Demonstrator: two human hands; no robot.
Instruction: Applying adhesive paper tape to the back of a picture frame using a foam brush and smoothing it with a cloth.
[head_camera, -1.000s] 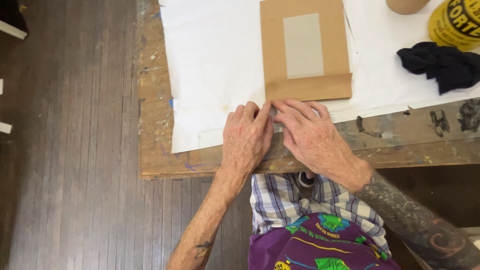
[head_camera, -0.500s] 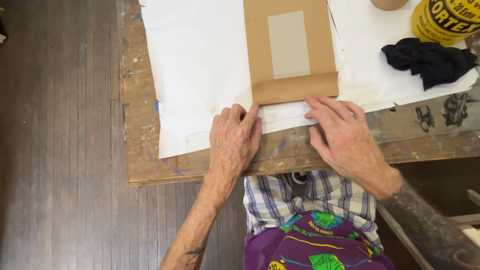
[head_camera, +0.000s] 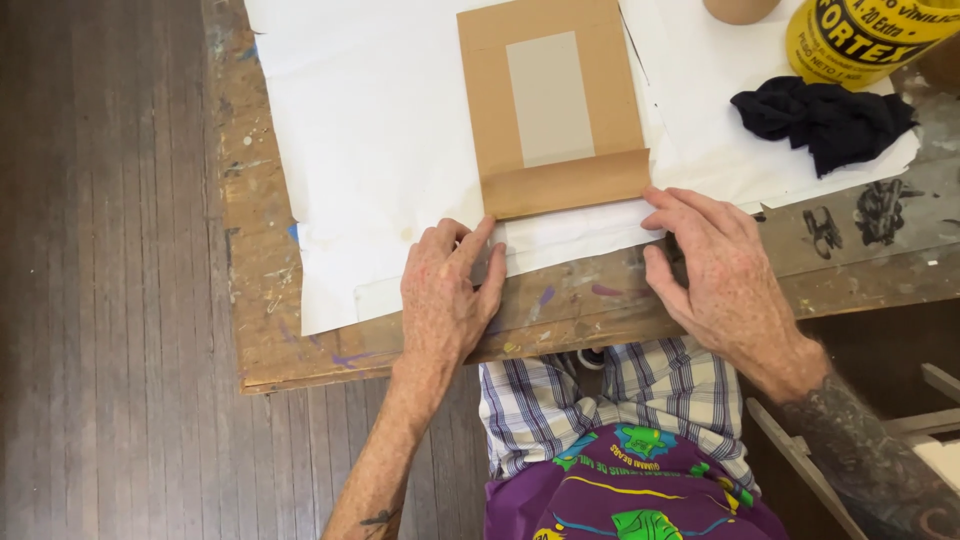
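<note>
A brown paper-wrapped board (head_camera: 552, 110) with a grey rectangle in its middle lies on white paper (head_camera: 380, 150) over a worn wooden table (head_camera: 260, 330). Its near flap is folded up over the board. My left hand (head_camera: 450, 290) lies flat at the flap's lower left corner, fingertips touching it. At the lower right corner, the spread fingers of my right hand (head_camera: 715, 270) press on the paper beside the flap. Neither hand grips anything.
A crumpled black cloth (head_camera: 825, 120) lies on the white paper at the right. Behind it stand a yellow can (head_camera: 860, 40) and a tan cylinder (head_camera: 740, 8). The table's near edge runs under my wrists; dark floorboards (head_camera: 110, 300) lie to the left.
My hands have slid apart along the folded flap, from its middle out to the two corners. The view has shifted slightly.
</note>
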